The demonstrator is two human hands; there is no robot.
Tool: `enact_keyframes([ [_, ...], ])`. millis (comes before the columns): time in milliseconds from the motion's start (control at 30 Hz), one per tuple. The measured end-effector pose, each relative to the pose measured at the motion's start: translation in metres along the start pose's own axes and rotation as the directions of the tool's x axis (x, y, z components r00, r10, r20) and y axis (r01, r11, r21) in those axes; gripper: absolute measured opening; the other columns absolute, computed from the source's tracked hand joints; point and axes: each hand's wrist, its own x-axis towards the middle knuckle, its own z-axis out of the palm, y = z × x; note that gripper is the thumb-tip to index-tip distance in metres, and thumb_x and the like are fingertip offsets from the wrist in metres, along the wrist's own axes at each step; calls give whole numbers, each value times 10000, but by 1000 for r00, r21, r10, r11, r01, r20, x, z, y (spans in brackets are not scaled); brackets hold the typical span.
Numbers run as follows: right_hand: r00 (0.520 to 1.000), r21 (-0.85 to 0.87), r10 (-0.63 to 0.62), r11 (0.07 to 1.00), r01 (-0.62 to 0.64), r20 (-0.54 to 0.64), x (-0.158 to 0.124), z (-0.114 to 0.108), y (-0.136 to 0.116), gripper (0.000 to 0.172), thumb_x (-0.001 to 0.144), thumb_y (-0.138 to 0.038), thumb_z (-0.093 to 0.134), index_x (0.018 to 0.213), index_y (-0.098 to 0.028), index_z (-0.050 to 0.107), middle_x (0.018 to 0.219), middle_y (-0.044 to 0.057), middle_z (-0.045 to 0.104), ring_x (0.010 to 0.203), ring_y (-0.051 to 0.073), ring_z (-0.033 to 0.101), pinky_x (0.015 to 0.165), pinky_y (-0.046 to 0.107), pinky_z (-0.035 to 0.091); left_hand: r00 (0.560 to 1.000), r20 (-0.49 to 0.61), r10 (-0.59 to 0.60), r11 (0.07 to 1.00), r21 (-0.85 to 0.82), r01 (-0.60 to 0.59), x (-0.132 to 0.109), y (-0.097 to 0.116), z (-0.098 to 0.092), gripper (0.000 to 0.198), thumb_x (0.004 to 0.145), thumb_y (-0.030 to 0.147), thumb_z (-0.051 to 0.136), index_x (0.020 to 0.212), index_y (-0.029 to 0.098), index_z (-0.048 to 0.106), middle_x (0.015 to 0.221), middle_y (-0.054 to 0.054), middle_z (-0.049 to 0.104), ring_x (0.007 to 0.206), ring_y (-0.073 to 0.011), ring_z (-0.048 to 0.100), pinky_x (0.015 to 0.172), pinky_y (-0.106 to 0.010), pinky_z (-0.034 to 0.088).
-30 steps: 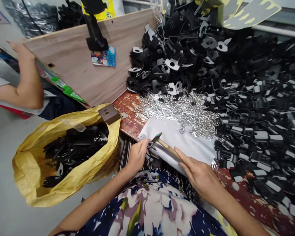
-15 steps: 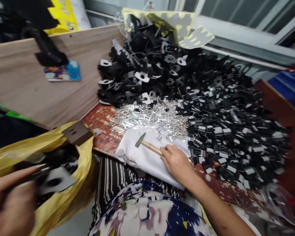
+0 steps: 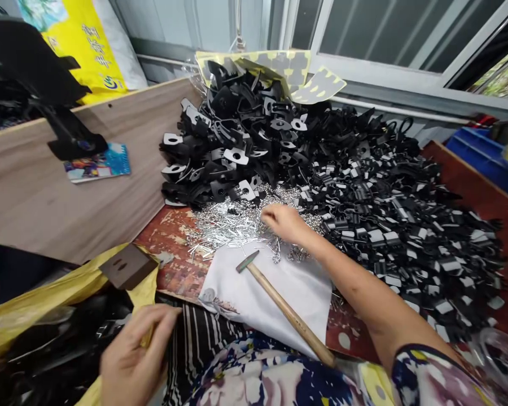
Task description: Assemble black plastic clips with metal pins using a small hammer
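Observation:
My right hand point(image 3: 285, 223) is over the pile of small shiny metal pins point(image 3: 232, 223), its fingers pinched together. Whatever lies between those fingertips is hidden. A small hammer point(image 3: 285, 307) with a wooden handle lies on the white cloth point(image 3: 228, 282), its head toward the pins, no hand on it. My left hand point(image 3: 135, 352) is beside the yellow bag point(image 3: 146, 285), thumb and fingers curled together with nothing visible in them. Inside the bag are black plastic parts point(image 3: 63, 332). A brown block point(image 3: 129, 266) with two holes rests at the bag's rim.
Black clip-like pieces point(image 3: 389, 220) are heaped at the right, larger black parts point(image 3: 241, 124) at the back. A wooden board point(image 3: 34, 175) stands along the left, with a black stand-like object point(image 3: 70, 129) against it. A blue crate point(image 3: 482, 152) is at far right.
My right hand has let go of the hammer and moved forward to the pins. My left hand has released a black part with a grey plate and moved right, away from the bag.

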Motion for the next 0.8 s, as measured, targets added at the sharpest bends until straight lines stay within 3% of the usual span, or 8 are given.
enact_keyframes([
  [67, 990, -18, 57, 998, -59, -127, 48, 4, 1, 265, 1015, -188, 507, 1206, -191, 691, 1237, 103, 715, 1102, 222, 629, 960, 367, 460, 992, 129, -12, 998, -55, 19, 0, -2, 17, 242, 842, 455, 731, 731, 242, 756, 822, -47, 734, 779, -249, 672, 759, -295, 522],
  [167, 971, -20, 119, 992, -126, -205, 97, 18, -3, 339, 968, -180, 575, 1296, -130, 647, 1167, 168, 728, 1145, 306, 603, 1007, 456, 432, 962, 272, -37, 991, -114, 70, -1, -1, 31, 281, 874, 462, 698, 730, 230, 759, 789, -54, 732, 761, -242, 684, 715, -272, 531],
  [300, 959, 17, 61, 998, -58, -275, 105, 31, -6, 455, 939, -151, 606, 1389, -217, 598, 1210, 84, 720, 1168, 255, 594, 1063, 411, 410, 947, 312, -74, 986, -119, 116, -2, -4, 31, 295, 865, 498, 711, 763, 226, 767, 845, -61, 750, 833, -260, 701, 792, -285, 557],
  [433, 937, 62, 11, 998, 12, -348, 69, 21, -4, 424, 996, -140, 511, 1396, -251, 598, 1296, 44, 672, 1129, 171, 617, 1011, 316, 460, 955, 235, -179, 959, -173, 223, 6, -6, 38, 389, 816, 504, 774, 1106, 247, 742, 1064, -70, 760, 980, -282, 711, 914, -335, 577],
  [567, 982, 350, -50, 930, 111, -180, -3, 21, -11, 271, 941, -125, 633, 1160, -238, 745, 1136, 29, 733, 1011, 154, 658, 922, 318, 513, 987, 156, -22, 963, -264, 63, 24, 3, 68, 789, 808, 462, 788, 1510, 315, 458, 1416, -113, 598, 1145, -288, 664, 932, -379, 601],
  [633, 995, 543, -102, 835, 93, -14, -41, 30, -16, 216, 916, -153, 692, 1102, -231, 770, 1074, 26, 756, 960, 152, 677, 880, 309, 528, 968, 233, 94, 972, -231, -39, 29, 9, 85, 661, 814, 469, 769, 1428, 311, 580, 1456, -113, 574, 1236, -318, 627, 972, -406, 589],
  [700, 977, 638, -165, 769, 41, 137, -68, 34, -14, 194, 924, -202, 702, 1103, -227, 774, 1036, 17, 773, 918, 145, 695, 850, 287, 538, 922, 364, 133, 982, -172, -74, 30, 12, 100, 404, 800, 509, 760, 1117, 259, 781, 1351, -120, 660, 1250, -351, 627, 1007, -418, 570],
  [800, 948, 516, -139, 856, -30, 286, -79, 8, 10, 223, 995, -273, 610, 1152, -239, 765, 955, -6, 786, 763, 122, 688, 755, 266, 554, 880, 473, 31, 989, -141, 41, 24, 7, 112, 375, 732, 574, 794, 777, 202, 808, 1245, -138, 730, 1189, -372, 663, 981, -389, 576],
])
